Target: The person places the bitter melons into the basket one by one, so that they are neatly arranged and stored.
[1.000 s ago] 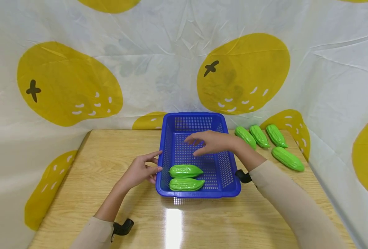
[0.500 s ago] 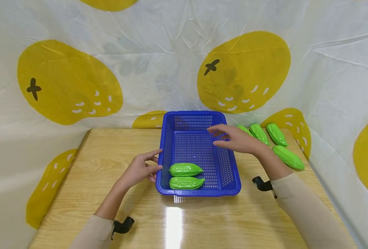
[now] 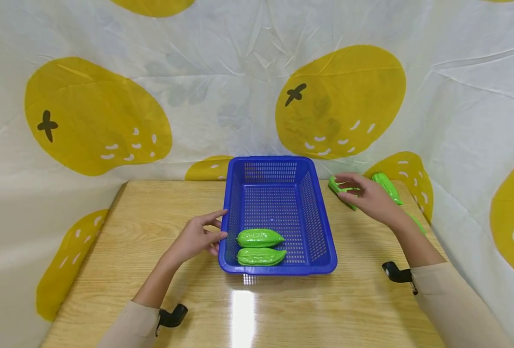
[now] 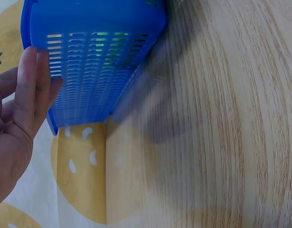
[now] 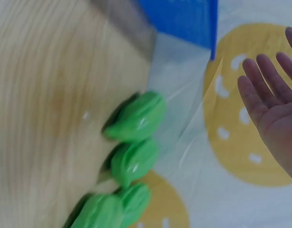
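Note:
My left hand (image 3: 196, 237) touches the left outer side of a blue plastic basket (image 3: 278, 270), its fingers fairly straight at the rim. Inside the basket, two glossy green bitter gourds (image 3: 260, 238) lie side by side at the near left. Right of the basket, my right hand (image 3: 372, 198) hovers over a group of bitter gourds on the table, fingers spread and holding nothing. The leftmost gourd (image 3: 334, 183) shows beyond its fingertips, another gourd (image 3: 386, 187) behind it. In the right wrist view the gourds (image 5: 138, 116) lie in a row, apart from the open palm (image 5: 274, 109).
The wooden table (image 3: 161, 198) ends at a white cloth backdrop (image 3: 222, 96) printed with yellow fruit. The basket stands near the table's back edge. A wrist camera (image 3: 398, 272) sits at the right sleeve, another camera (image 3: 173, 316) at the left.
My right hand has moved from above the basket rightward to over the gourds on the table, partly covering them. My left hand stays at the basket's side.

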The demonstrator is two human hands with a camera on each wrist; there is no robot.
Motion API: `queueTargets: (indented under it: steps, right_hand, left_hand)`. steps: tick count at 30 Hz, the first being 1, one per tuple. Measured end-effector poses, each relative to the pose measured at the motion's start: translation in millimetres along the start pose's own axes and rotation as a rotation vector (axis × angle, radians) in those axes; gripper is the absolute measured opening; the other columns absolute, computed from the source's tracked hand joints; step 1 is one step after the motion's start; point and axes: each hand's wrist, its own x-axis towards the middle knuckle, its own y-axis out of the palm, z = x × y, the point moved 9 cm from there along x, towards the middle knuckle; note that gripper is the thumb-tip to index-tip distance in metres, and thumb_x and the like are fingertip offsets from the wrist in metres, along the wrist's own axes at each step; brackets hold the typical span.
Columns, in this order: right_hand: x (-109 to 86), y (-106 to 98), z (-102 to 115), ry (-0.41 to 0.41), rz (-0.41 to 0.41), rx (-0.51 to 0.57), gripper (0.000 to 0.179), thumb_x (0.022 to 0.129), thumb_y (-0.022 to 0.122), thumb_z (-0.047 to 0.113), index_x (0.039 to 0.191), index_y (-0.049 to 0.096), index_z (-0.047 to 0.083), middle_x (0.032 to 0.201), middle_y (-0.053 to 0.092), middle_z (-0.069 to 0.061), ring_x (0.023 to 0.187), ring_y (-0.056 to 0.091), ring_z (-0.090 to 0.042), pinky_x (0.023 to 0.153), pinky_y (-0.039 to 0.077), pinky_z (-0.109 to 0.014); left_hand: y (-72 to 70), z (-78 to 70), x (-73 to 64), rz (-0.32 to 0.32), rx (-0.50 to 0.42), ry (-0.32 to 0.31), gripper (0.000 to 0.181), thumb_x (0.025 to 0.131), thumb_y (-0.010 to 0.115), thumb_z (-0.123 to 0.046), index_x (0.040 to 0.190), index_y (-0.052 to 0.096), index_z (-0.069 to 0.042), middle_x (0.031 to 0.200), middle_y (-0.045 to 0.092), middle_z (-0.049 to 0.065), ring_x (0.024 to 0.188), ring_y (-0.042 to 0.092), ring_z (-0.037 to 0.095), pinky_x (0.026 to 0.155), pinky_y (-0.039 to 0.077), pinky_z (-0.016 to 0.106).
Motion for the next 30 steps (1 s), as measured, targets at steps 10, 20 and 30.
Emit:
queueTargets:
  steps: [10, 20, 30]
  right_hand:
    - [-26.6, -25.0, -65.7, 0.13, -0.066, -0.076, 0.053, 0.106, 0.061, 0.028, 0.151, 0.046, 0.006, 0.147, 0.052, -0.022, 0.131, 0.053, -0.048, 0.087, 0.039, 0.005]
    - [-58.9, -54.2, -105.1, 0.218, -0.126, -0.12, 0.058, 0.107, 0.059, 0.028, 0.153, 0.04, -0.002, 0.149, 0.046, -0.031, 0.129, 0.048, -0.054, 0.079, 0.041, 0.004]
    - [-85.1, -66.7, -143.5, 0.342, -0.098, -0.2, 0.073, 0.106, 0.058, 0.04, 0.156, 0.031, -0.006, 0.152, 0.036, -0.04, 0.132, 0.036, -0.066, 0.097, 0.041, -0.08]
  left_hand:
    - [-0.7, 1.2, 2.4, -0.004, 0.005, -0.012, 0.065, 0.096, 0.073, -0.005, 0.155, 0.049, -0.014, 0.118, 0.065, 0.021, 0.061, 0.07, 0.023, 0.066, 0.065, 0.062]
    - [-0.3, 3.1, -2.4, 0.007, -0.015, -0.003, 0.065, 0.096, 0.073, -0.004, 0.155, 0.048, -0.011, 0.117, 0.065, 0.022, 0.062, 0.069, 0.023, 0.065, 0.065, 0.062]
    - [0.2, -1.8, -1.2, 0.001, 0.004, 0.011, 0.065, 0.095, 0.073, -0.004, 0.155, 0.048, -0.009, 0.115, 0.065, 0.022, 0.061, 0.069, 0.022, 0.061, 0.067, 0.056]
